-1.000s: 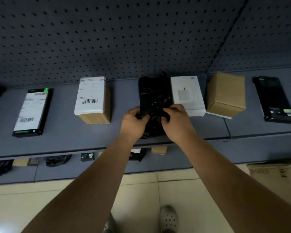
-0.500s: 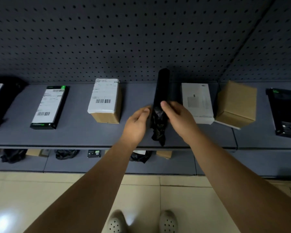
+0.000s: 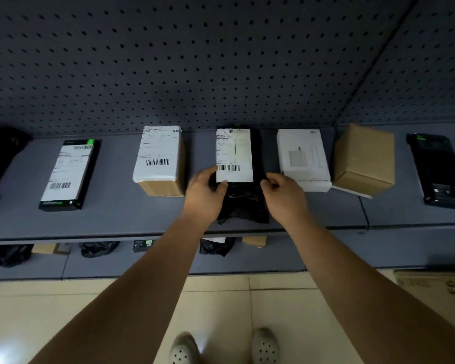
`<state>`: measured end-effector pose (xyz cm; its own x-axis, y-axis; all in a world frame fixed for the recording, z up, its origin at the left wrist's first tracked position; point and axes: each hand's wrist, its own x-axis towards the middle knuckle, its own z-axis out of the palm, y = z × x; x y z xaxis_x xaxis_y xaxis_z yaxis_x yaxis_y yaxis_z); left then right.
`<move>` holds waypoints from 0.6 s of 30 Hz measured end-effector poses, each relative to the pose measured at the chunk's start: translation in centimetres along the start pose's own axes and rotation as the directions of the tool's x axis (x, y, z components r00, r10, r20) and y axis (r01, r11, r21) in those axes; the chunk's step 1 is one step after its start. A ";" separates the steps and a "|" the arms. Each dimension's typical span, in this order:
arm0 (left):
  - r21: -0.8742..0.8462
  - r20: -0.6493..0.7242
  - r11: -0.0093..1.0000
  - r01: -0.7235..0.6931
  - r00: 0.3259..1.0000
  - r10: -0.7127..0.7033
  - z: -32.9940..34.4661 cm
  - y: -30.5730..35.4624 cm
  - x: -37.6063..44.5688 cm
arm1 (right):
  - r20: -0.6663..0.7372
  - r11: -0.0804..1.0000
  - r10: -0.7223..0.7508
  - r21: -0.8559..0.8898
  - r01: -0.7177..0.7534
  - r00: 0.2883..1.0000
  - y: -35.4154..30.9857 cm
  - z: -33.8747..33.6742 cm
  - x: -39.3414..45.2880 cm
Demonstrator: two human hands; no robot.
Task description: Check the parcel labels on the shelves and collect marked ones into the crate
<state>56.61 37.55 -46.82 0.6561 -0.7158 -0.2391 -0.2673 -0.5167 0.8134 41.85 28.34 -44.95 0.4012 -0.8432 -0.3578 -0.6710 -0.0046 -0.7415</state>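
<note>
We face a dark pegboard wall (image 3: pixel 221 61) with a grey shelf (image 3: pixel 116 214) running across below it. We take the black bag parcel (image 3: pixel 243 203) at mid-shelf as our landmark; it lies flat on the shelf, label side up, its white label (image 3: pixel 234 153) with a barcode near the lower edge. Its crumpled bottom end reaches the shelf's front lip.

Left of the parcel sits a brown box (image 3: pixel 159 158) with a white label over its top, and farther left a flat black box (image 3: pixel 70 174), also labelled. Just right of the parcel lies a white box (image 3: pixel 304 158), then a plain cardboard box (image 3: pixel 365 158) tilted against it, and far right a black box (image 3: pixel 439 169).

Below the parcel a lower shelf (image 3: pixel 260 261) holds small black bags and boxes, dim and hard to read.

Our left hand (image 3: pixel 204 195) grips the parcel's left edge, thumb pinching at the label's lower corner. Our right hand (image 3: pixel 284 198) holds the right edge, fingers (image 3: pixel 268 183) curled on the black plastic.

Pale tiled floor (image 3: pixel 300 311) and two shoes show beneath.
</note>
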 end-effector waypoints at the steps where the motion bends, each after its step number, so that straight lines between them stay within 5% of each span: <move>1: 0.019 0.017 1.000 0.000 1.000 0.000 0.1 0.0 0.1 | 0.011 1.000 0.006 -0.016 -0.006 1.000 0.2 0.1 0.1; 9: -0.176 0.033 0.982 0.068 0.997 -0.064 -0.1 0.1 -0.1 | -0.032 0.997 0.012 0.070 -0.010 0.999 -0.3 1.1 0.3; 18: -0.338 -0.127 0.925 -0.172 0.982 0.137 -0.9 1.5 -1.8 | -0.250 0.951 -0.068 0.276 0.138 0.966 -1.2 0.1 -1.4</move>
<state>55.62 38.49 -44.71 0.6976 -0.7143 -0.0565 -0.1219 -0.1961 0.9730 42.12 29.58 -43.64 0.2772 -0.9485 -0.1533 -0.4108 0.0273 -0.9113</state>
